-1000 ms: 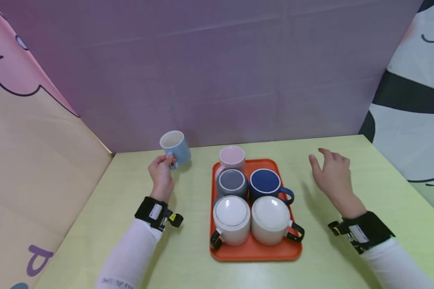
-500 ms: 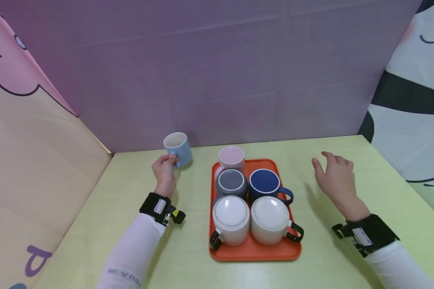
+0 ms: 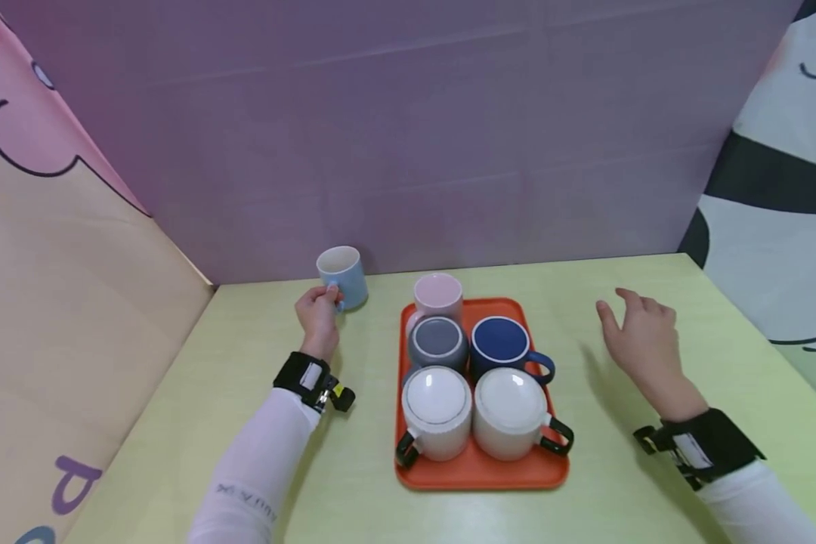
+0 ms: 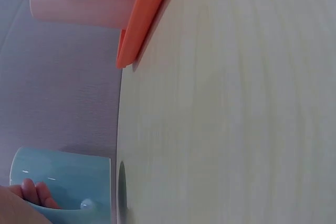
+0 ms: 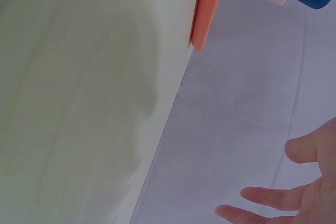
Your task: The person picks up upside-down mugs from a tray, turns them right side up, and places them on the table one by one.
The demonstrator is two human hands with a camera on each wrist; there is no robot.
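The light blue mug [image 3: 343, 277] was held by its handle in the left hand [image 3: 318, 320], at bench [image 3: 353, 483] level just left of the orange tray [image 3: 479, 474], where five mugs remained, while the right hand [image 3: 642, 340] hovered spread and unladen.

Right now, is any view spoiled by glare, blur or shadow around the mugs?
Head view: sharp and evenly lit, small glare spots on the two upside-down white mugs, soft shadow left of the right hand. Left wrist view: tilted sideways, light blue mug cut off at the frame's corner. Right wrist view: broad soft shadow on the table, little detail.
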